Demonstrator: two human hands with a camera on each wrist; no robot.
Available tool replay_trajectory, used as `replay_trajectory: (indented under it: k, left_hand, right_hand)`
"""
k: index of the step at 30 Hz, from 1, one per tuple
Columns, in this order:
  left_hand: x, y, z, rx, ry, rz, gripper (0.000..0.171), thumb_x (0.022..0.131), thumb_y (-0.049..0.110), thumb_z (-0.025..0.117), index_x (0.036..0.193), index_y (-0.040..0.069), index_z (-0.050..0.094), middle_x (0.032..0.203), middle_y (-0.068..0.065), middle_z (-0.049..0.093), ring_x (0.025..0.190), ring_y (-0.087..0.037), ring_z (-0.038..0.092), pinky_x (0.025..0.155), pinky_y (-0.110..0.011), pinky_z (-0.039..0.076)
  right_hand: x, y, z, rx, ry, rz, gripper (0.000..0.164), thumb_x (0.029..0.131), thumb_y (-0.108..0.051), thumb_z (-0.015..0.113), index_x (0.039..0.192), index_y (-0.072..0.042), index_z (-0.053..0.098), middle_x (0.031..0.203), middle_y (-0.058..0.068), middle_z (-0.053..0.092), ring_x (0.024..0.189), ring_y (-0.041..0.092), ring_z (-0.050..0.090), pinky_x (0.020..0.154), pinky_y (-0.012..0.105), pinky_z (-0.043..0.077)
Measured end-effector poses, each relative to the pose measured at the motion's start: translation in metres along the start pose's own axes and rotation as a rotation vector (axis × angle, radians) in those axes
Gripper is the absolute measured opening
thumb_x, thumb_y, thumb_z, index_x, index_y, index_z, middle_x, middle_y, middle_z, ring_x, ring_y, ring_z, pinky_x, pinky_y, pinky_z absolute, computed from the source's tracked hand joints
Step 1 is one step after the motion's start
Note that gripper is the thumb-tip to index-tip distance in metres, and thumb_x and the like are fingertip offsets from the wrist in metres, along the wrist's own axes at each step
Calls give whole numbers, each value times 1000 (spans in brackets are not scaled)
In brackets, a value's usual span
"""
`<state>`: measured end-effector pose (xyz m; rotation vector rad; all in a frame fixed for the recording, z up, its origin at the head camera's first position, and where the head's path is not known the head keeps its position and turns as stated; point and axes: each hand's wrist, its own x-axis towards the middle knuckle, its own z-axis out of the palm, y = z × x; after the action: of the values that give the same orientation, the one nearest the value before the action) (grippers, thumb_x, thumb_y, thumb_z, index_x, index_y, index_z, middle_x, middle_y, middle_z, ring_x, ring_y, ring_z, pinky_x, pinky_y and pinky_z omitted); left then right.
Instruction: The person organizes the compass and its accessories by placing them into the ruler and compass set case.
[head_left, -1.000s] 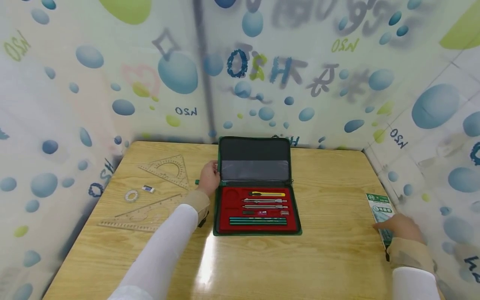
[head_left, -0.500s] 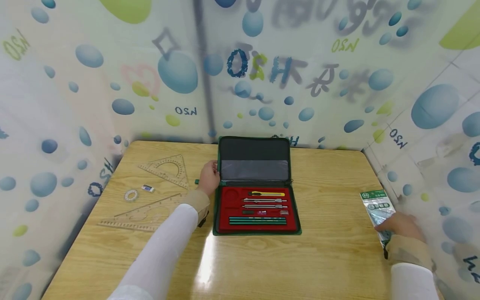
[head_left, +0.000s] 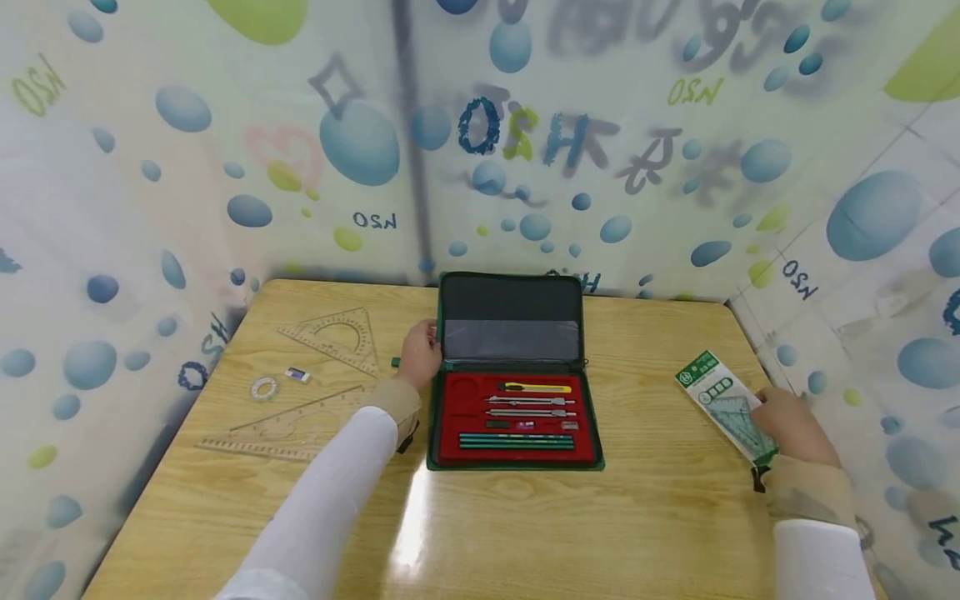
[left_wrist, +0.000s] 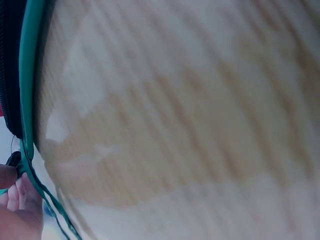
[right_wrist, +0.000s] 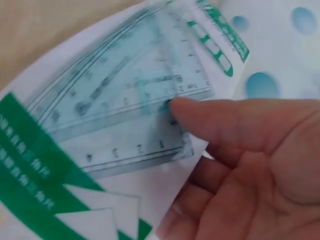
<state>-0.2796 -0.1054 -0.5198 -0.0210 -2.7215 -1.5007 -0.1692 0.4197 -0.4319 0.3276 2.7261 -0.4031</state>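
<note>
An open green zip case (head_left: 597, 433) stands mid-table with its lid leaning up at the back. Its red tray holds a yellow utility knife (head_left: 536, 387), compasses (head_left: 531, 413) and several green pencils (head_left: 516, 442). My left hand (head_left: 418, 357) grips the case's left side by the hinge; in the left wrist view, thumb and fingers close around the green edge (left_wrist: 28, 80). With thumb on top and fingers beneath, my right hand (head_left: 797, 429) pinches a green and white packet of set squares (head_left: 731, 408). In the right wrist view the clear set squares (right_wrist: 125, 95) show inside it.
To the left lie two clear set squares (head_left: 341, 337), the larger one partly behind my left forearm. A white tape roll (head_left: 263, 388) and a small eraser (head_left: 297, 375) are near them. Patterned walls border the wooden table (head_left: 660, 517) at the back and sides.
My right hand has brought the packet leftward and away from me, off the right edge, tilting its top toward the case. My left hand stays in place.
</note>
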Motion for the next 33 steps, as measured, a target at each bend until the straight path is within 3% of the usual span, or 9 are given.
replay_trajectory:
  k: [3, 7, 11, 18, 21, 25, 28, 33]
  left_hand:
    - [-1, 2, -1, 7, -3, -7, 39, 91, -8, 46, 130, -5, 46, 108, -19, 54, 100, -28, 52, 86, -39, 45]
    - [-2, 4, -3, -4, -8, -15, 39, 90, -7, 47, 129, -5, 45, 110, -19, 53, 100, -28, 51, 86, -40, 45]
    - [-1, 3, -5, -27, -24, -18, 37, 91, -7, 47, 128, -4, 45, 113, -19, 52, 101, -28, 50, 88, -40, 44]
    - [-2, -2, -10, -70, -42, 108, 34, 88, -12, 49, 122, -9, 46, 108, -23, 52, 100, -33, 52, 87, -41, 46]
    - [-4, -3, -13, -50, -61, 171, 33, 88, -11, 50, 121, -8, 47, 107, -22, 53, 100, -33, 53, 86, -41, 47]
    - [-4, -3, -13, 2, -75, 245, 34, 87, -12, 50, 120, -6, 48, 103, -21, 54, 97, -32, 55, 85, -41, 48]
    - [-4, -2, -13, 33, -79, 260, 34, 87, -12, 51, 120, -5, 48, 100, -20, 54, 95, -31, 55, 85, -41, 49]
    - [-6, -1, -15, 52, -84, 261, 32, 87, -11, 52, 118, -5, 48, 99, -20, 54, 95, -31, 55, 85, -41, 49]
  right_hand:
    - [-4, -23, -5, 39, 53, -25, 40, 88, -8, 44, 119, 19, 44, 109, 36, 50, 88, 40, 50, 76, 53, 42]
    - [-3, -56, -4, 43, 162, -149, 37, 94, -12, 43, 119, 15, 50, 108, 33, 54, 86, 37, 53, 71, 49, 44]
    - [-1, -88, -4, 53, 264, -281, 30, 96, -10, 44, 110, 12, 58, 98, 27, 61, 75, 30, 56, 64, 43, 45]
    - [8, -148, 1, 18, 369, -465, 25, 94, -7, 52, 111, 7, 62, 104, 26, 62, 84, 34, 60, 71, 48, 48]
    - [13, -179, 5, -38, 451, -563, 21, 92, -6, 56, 107, 5, 65, 101, 22, 64, 86, 33, 61, 73, 48, 49]
    - [15, -219, 7, -62, 488, -664, 20, 91, -8, 58, 107, 1, 66, 102, 16, 65, 91, 30, 61, 78, 45, 50]
    - [17, -245, 9, -65, 499, -738, 18, 91, -8, 59, 107, -1, 66, 103, 13, 65, 94, 27, 60, 82, 42, 50]
    - [23, -277, 18, -119, 591, -880, 16, 89, -6, 60, 103, -4, 68, 98, 8, 67, 92, 22, 62, 80, 36, 52]
